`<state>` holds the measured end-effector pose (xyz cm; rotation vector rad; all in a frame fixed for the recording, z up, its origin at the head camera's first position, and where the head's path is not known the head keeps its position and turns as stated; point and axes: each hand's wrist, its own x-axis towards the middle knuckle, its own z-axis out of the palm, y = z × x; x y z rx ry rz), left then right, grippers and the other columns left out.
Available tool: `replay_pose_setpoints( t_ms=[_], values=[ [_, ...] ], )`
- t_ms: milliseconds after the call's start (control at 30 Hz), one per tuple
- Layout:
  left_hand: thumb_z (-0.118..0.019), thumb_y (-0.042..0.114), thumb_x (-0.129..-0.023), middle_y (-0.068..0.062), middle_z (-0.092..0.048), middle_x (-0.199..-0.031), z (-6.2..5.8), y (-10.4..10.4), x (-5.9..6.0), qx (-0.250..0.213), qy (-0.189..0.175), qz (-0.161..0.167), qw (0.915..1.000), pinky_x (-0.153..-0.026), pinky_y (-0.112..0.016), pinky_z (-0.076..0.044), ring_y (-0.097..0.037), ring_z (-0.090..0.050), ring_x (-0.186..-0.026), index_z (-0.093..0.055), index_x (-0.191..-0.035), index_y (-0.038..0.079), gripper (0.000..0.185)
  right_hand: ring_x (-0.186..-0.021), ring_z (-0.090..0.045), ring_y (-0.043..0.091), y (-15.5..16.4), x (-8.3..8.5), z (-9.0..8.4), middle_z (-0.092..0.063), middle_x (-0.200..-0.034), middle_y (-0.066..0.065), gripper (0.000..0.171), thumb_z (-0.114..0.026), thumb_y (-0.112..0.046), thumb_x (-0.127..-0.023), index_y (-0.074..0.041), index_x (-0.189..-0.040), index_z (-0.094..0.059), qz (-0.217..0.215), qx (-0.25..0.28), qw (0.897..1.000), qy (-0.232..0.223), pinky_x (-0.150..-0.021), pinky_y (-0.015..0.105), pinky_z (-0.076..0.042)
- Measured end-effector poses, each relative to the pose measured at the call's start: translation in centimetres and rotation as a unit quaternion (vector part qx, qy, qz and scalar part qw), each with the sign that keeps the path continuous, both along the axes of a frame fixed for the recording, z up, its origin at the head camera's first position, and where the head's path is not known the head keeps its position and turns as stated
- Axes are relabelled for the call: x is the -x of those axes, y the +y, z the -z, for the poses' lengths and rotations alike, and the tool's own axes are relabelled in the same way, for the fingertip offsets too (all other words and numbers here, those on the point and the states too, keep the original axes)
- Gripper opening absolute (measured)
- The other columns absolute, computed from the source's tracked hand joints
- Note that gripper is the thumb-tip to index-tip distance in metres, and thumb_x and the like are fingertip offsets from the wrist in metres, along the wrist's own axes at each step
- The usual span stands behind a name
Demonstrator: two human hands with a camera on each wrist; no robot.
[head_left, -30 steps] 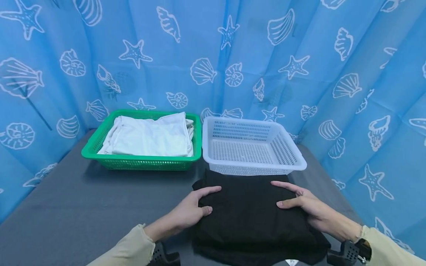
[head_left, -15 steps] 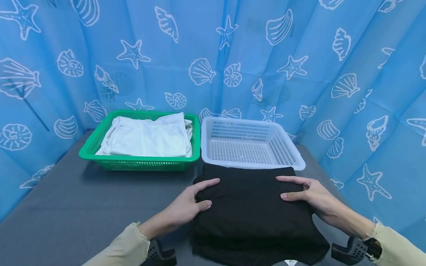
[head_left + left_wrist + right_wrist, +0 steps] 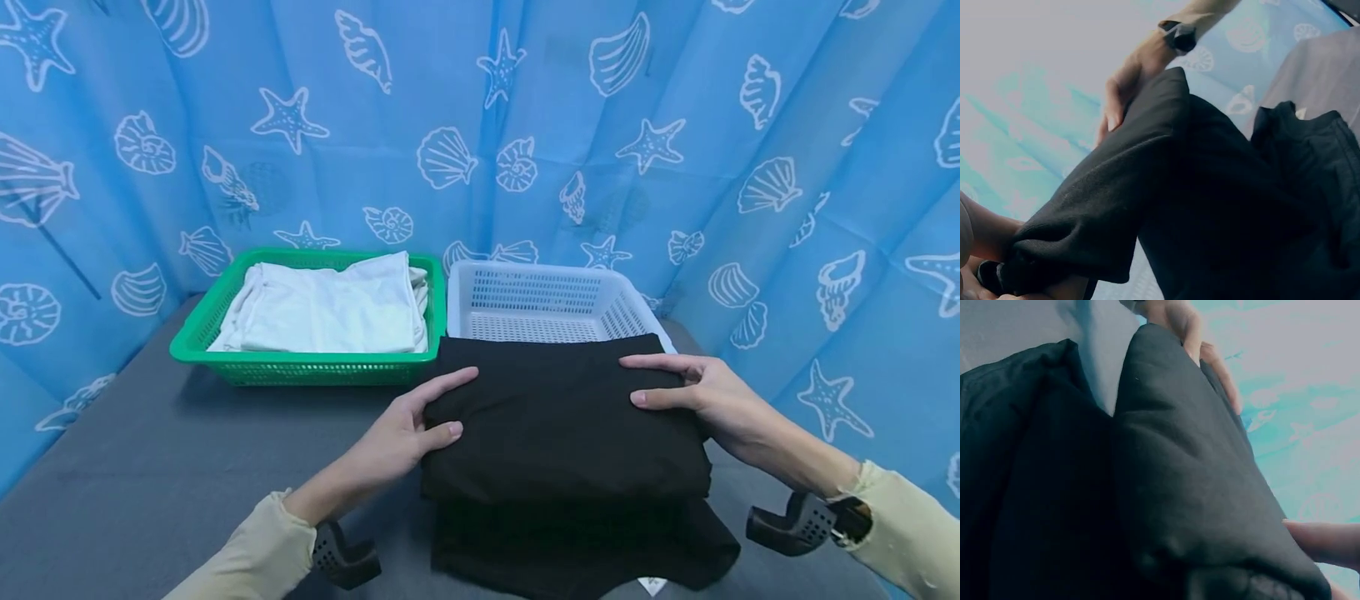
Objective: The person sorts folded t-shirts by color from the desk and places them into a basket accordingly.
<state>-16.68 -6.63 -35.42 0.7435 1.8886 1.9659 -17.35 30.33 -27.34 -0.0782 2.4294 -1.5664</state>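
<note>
A black shirt [image 3: 562, 425] lies folded in front of me, its curved neckline and white tag [image 3: 652, 585] towards me. My left hand [image 3: 408, 425] grips its left side, thumb and index finger on top and the other fingers underneath. On the opposite side my right hand [image 3: 701, 392] holds the cloth the same way. Between them the folded upper part is raised, while the neckline part rests lower on the table. The left wrist view shows the lifted fold [image 3: 1110, 169] hanging between both hands. In the right wrist view the bulging fold [image 3: 1179, 462] hides most fingers.
Behind the shirt stands a white perforated basket [image 3: 540, 296], its front rim covered by the cloth. Left of it, a green basket [image 3: 322, 368] holds folded white cloth [image 3: 330, 308]. A grey cloth [image 3: 225, 467] covers the table, and a blue shell-patterned curtain [image 3: 450, 125] hangs behind.
Both hands have moved up and away from me with the shirt's folded part. It has risen off the lower layer and now overlaps the white basket's front.
</note>
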Motion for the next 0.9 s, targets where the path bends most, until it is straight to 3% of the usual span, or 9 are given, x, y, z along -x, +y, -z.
replay_pose_setpoints(
  t_ms=[133, 267, 333, 533, 700, 800, 900],
  values=[
    [-0.055, 0.008, -0.102, -0.006, -0.031, -0.155, 0.5, 0.3, 0.1, -0.013, 0.006, 0.022, 0.9997, -0.098, -0.036, -0.046, -0.026, -0.049, -0.127, -0.035, -0.154, 0.018, 0.057, -0.104, -0.062, 0.032, 0.1, 0.0, 0.0, -0.056, -0.13, 0.019, 0.053, -0.077, -0.03, -0.087, -0.007, -0.133, -0.063, -0.008, -0.072, 0.997, 0.028, -0.082, 0.042, -0.052],
    [-0.054, 0.005, -0.102, -0.008, -0.033, -0.154, 0.8, 0.6, -0.1, -0.033, -0.003, 0.047, 0.9984, -0.098, -0.037, -0.046, -0.027, -0.05, -0.127, -0.034, -0.155, 0.017, 0.058, -0.102, -0.059, 0.028, 0.1, -0.2, 0.5, -0.061, -0.122, 0.015, 0.047, -0.078, -0.035, -0.086, -0.008, -0.125, -0.069, -0.043, -0.172, 0.981, 0.076, -0.078, 0.039, -0.05],
    [-0.054, 0.004, -0.101, -0.007, -0.033, -0.154, 0.9, 0.7, -0.2, -0.036, -0.012, 0.052, 0.9979, -0.098, -0.036, -0.046, -0.026, -0.049, -0.128, -0.034, -0.154, 0.018, 0.058, -0.098, -0.061, 0.026, 0.2, -0.1, 1.0, -0.064, -0.117, 0.012, 0.044, -0.077, -0.034, -0.086, -0.008, -0.122, -0.07, -0.069, -0.191, 0.976, 0.082, -0.076, 0.039, -0.05],
    [-0.055, 0.005, -0.101, -0.002, -0.034, -0.154, 1.4, 0.9, -0.3, -0.034, -0.038, 0.056, 0.9972, -0.099, -0.037, -0.046, -0.023, -0.048, -0.129, -0.036, -0.154, 0.021, 0.058, -0.073, -0.066, 0.023, 0.4, -0.2, 2.4, -0.068, -0.093, 0.008, 0.043, -0.078, -0.027, -0.086, -0.002, -0.119, -0.07, -0.109, -0.186, 0.975, 0.054, -0.064, 0.034, -0.052],
    [-0.055, 0.006, -0.101, -0.006, -0.037, -0.152, 2.4, 1.2, 0.0, -0.004, -0.043, 0.059, 0.9973, -0.101, -0.039, -0.044, -0.025, -0.048, -0.129, -0.036, -0.154, 0.02, 0.057, -0.044, -0.048, 0.016, 0.9, -0.4, 3.0, -0.053, -0.059, 0.005, 0.045, -0.078, -0.025, -0.086, 0.002, -0.121, -0.068, -0.118, -0.194, 0.974, 0.013, -0.043, 0.026, -0.041],
    [-0.054, 0.004, -0.101, -0.008, -0.039, -0.151, 3.1, 1.2, 0.2, 0.062, -0.034, 0.031, 0.997, -0.103, -0.044, -0.04, -0.026, -0.045, -0.131, -0.038, -0.153, 0.02, 0.057, -0.042, -0.053, 0.019, 1.4, -0.6, 3.9, -0.056, -0.058, 0.007, 0.05, -0.075, -0.019, -0.088, 0.006, -0.128, -0.06, -0.125, -0.157, 0.979, -0.038, -0.041, 0.029, -0.048],
    [-0.056, 0.001, -0.099, -0.009, -0.041, -0.148, 3.4, 1.2, 0.4, 0.136, -0.027, -0.009, 0.9903, -0.104, -0.051, -0.035, -0.029, -0.042, -0.132, -0.042, -0.151, 0.02, 0.057, -0.061, -0.066, 0.029, 1.9, -1.0, 5.0, -0.066, -0.075, 0.013, 0.055, -0.071, -0.015, -0.091, 0.011, -0.136, -0.05, -0.122, -0.111, 0.983, -0.081, -0.056, 0.041, -0.058]
  ],
)
